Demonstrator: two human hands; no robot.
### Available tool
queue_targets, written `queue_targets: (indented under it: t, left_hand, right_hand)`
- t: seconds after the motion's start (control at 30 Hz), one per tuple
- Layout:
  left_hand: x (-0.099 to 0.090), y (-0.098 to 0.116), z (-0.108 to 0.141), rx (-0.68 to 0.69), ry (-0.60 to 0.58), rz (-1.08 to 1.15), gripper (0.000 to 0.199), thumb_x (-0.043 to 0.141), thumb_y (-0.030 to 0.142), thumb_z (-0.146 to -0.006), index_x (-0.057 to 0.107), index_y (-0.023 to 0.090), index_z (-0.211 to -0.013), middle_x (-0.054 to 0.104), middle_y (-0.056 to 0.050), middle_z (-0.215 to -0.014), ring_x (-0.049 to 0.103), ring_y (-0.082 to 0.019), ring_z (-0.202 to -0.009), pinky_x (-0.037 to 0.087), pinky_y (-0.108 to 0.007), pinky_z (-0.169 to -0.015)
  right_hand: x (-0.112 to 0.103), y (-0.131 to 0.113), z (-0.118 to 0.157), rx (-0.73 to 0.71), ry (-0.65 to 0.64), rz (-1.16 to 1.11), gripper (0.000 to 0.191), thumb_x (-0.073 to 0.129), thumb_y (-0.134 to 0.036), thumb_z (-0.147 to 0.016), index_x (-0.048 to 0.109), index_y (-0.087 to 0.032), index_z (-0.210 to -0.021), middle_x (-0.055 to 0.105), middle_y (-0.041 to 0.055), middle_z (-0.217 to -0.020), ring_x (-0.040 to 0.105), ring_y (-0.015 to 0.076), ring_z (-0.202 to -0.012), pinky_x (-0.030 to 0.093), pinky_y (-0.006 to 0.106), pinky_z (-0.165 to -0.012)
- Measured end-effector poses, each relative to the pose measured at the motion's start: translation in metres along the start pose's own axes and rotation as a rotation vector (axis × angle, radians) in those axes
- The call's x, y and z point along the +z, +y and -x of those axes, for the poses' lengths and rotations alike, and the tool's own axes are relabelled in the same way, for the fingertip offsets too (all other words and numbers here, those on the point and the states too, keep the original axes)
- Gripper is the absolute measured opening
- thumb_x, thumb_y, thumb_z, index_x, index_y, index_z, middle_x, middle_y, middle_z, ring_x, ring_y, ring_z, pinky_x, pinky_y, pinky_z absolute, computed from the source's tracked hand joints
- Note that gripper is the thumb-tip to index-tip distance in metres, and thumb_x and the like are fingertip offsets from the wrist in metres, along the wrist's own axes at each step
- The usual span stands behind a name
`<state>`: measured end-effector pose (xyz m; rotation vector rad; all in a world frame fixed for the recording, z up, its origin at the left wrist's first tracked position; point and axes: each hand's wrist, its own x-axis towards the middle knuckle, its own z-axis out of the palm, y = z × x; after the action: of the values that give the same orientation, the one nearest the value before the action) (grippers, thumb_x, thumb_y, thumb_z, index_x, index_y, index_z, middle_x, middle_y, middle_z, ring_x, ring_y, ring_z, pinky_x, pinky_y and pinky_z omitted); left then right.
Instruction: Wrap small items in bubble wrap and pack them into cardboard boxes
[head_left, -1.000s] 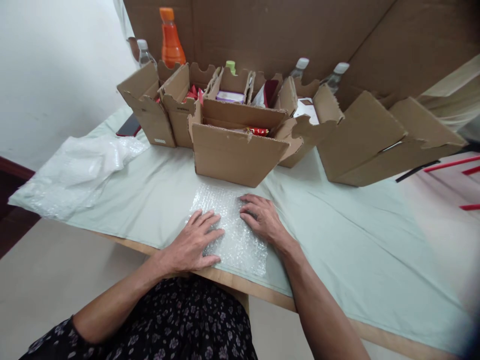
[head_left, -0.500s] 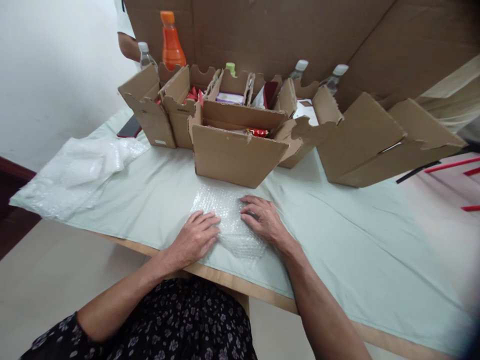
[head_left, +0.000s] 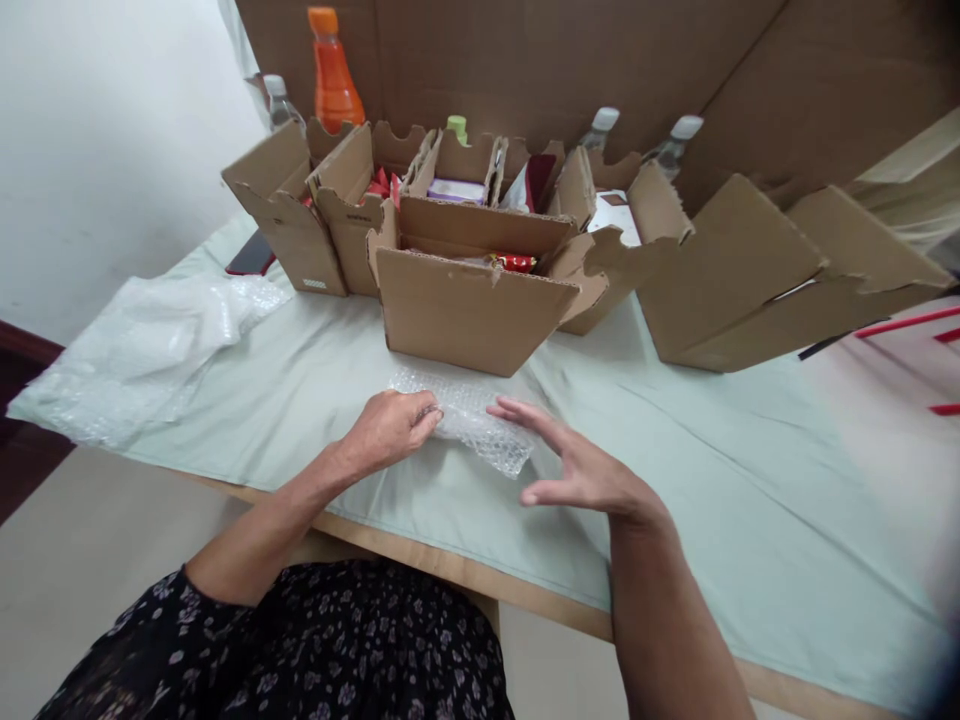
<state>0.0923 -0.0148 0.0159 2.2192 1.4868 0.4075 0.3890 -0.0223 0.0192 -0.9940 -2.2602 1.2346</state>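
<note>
A sheet of clear bubble wrap (head_left: 480, 422) lies partly folded on the cloth in front of me. My left hand (head_left: 395, 428) is closed on its left edge, thumb and fingers pinching the film. At the sheet's right end my right hand (head_left: 574, 460) is open, thumb spread away from the fingers. Its fingertips are over or at the wrap's right side; whether they touch it I cannot tell. Just beyond the wrap stands an open cardboard box (head_left: 465, 315) with a red packet (head_left: 514, 263) inside.
More bubble wrap (head_left: 142, 350) is heaped on the left, near a dark flat object (head_left: 251, 255). Behind stand several open cardboard boxes (head_left: 300, 235), an orange bottle (head_left: 335, 85) and clear bottles (head_left: 600, 130). A larger carton (head_left: 735, 285) is at right. The table's wooden edge (head_left: 450, 570) runs close to me.
The wrap's near edge has been lifted and folded away from me. My left hand has closed on the wrap; my right hand has moved right and opened wide.
</note>
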Motion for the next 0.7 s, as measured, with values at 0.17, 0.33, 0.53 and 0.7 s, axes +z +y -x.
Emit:
queue_targets:
  t: [0.17, 0.33, 0.53, 0.7]
  left_hand:
    - [-0.006, 0.000, -0.010, -0.049, -0.023, 0.096, 0.023, 0.050, 0.031, -0.094, 0.067, 0.021, -0.081, 0.063, 0.002, -0.066, 0.054, -0.015, -0.063, 0.037, -0.029, -0.064]
    - [-0.008, 0.001, -0.017, -0.085, -0.065, 0.149, 0.029, 0.048, 0.036, -0.094, 0.067, 0.020, -0.079, 0.060, 0.001, -0.065, 0.052, -0.015, -0.063, 0.036, -0.028, -0.061]
    - [-0.031, -0.016, -0.003, -0.104, -0.159, 0.387, 0.060, 0.066, 0.052, -0.085, 0.060, 0.022, -0.137, 0.077, -0.007, -0.107, 0.069, -0.024, -0.097, 0.051, -0.035, -0.086]
    - [-0.042, -0.055, 0.023, -0.049, -0.158, 0.703, 0.085, 0.064, 0.059, -0.085, 0.038, 0.019, -0.155, 0.071, -0.016, -0.131, 0.064, -0.031, -0.126, 0.050, -0.044, -0.105]
  right_hand:
    - [0.027, 0.012, -0.015, 0.022, 0.107, 0.295, 0.079, 0.068, -0.026, -0.086, 0.039, -0.031, -0.161, 0.051, 0.0092, -0.159, 0.052, 0.0327, -0.143, 0.044, 0.055, -0.117]
    - [0.027, 0.011, -0.018, -0.019, 0.370, 0.221, 0.049, 0.059, -0.024, -0.092, 0.062, -0.027, -0.140, 0.072, 0.0085, -0.131, 0.068, 0.0273, -0.122, 0.054, 0.049, -0.106]
    - [0.021, 0.003, -0.019, 0.020, 0.520, -0.051, 0.022, 0.062, -0.042, -0.096, 0.076, -0.026, -0.090, 0.078, 0.0038, -0.095, 0.073, 0.0238, -0.092, 0.059, 0.042, -0.089]
    - [0.012, 0.011, -0.012, 0.224, 0.602, -0.173, 0.034, 0.064, -0.055, -0.093, 0.078, -0.024, -0.087, 0.078, 0.0038, -0.092, 0.071, 0.0248, -0.092, 0.055, 0.040, -0.090]
